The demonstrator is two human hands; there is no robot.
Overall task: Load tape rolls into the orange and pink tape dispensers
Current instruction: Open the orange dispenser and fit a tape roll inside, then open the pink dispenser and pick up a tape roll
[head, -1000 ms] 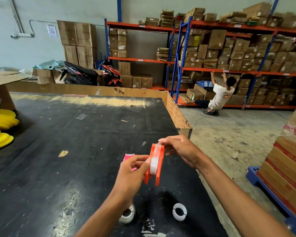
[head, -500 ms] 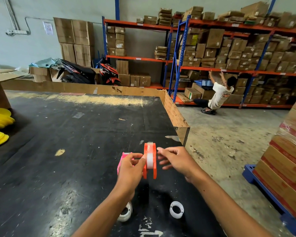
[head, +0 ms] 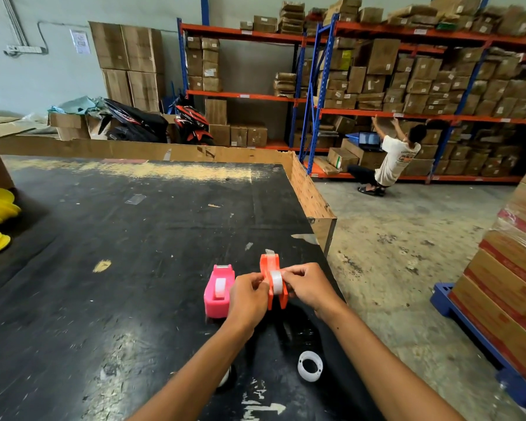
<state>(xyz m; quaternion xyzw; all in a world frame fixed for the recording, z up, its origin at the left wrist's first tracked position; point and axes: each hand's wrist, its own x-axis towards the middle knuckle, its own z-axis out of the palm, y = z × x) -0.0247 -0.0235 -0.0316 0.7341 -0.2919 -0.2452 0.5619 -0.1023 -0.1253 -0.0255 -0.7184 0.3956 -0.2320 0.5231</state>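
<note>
Orange dispenser (head: 273, 279) is the landmark: it sits on the black table (head: 134, 238), close to the table's right edge, cutter end pointing away from the person. Left hand (head: 248, 294) pinches its left side wall, right hand (head: 305, 285) has fingertips closed on the tape roll (head: 276, 282) seated in the slot; both hands are gripping, nothing open. A short tab of tape looks pulled up at the cutter, hard to confirm. Pink dispenser (head: 218, 291) stands just left of the orange one, not touching as far as I can tell, with a roll already in its slot. An empty white core (head: 309, 365) lies nearer the person than the orange dispenser; another ring under the left forearm is mostly hidden. Handling guess: both dispensers are light hollow plastic, stiff, and will skid on the tabletop if pushed, so brace by the side walls, not the serrated cutter. The roll is light and the free end sticky; hold it by the rim, keep fingers off the adhesive. Room: plenty of bare table left of and beyond the orange dispenser; to its right the drop-off is near, so a nudge that way risks a fall. Task looks nearly done.
</note>
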